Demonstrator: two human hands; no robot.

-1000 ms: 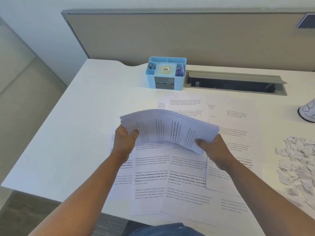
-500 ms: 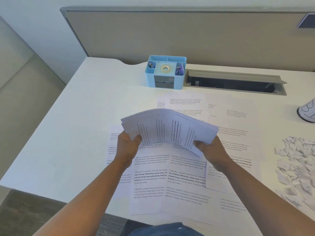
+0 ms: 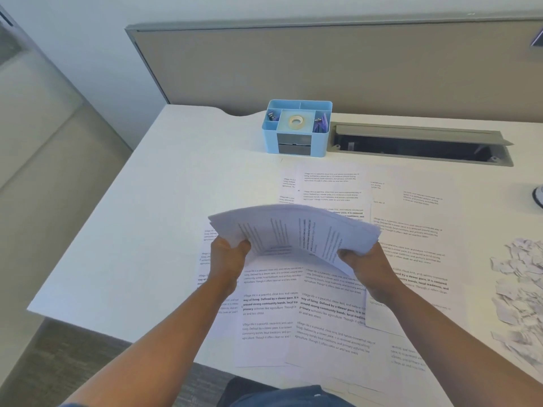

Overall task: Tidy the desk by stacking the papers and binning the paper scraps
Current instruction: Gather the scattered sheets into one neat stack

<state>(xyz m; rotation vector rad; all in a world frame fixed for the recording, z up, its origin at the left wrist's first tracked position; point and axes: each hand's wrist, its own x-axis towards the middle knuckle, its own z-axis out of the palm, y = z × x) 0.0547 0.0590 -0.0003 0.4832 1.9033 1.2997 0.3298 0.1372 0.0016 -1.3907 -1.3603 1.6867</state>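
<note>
The worktop (image 3: 164, 201) is plain white. The sheets of paper (image 3: 329, 306) spread on it are white with blocks of black print, some lines bold. The lifted bundle of sheets (image 3: 293, 230) is white with grey-black lines of print. The heap of paper scraps (image 3: 520, 292) at the right is white. The far organiser box (image 3: 296, 127) is light blue with a grey front panel; a cream roll of tape (image 3: 295, 121) sits in it. The far partition (image 3: 323, 66) is beige-grey.
</note>
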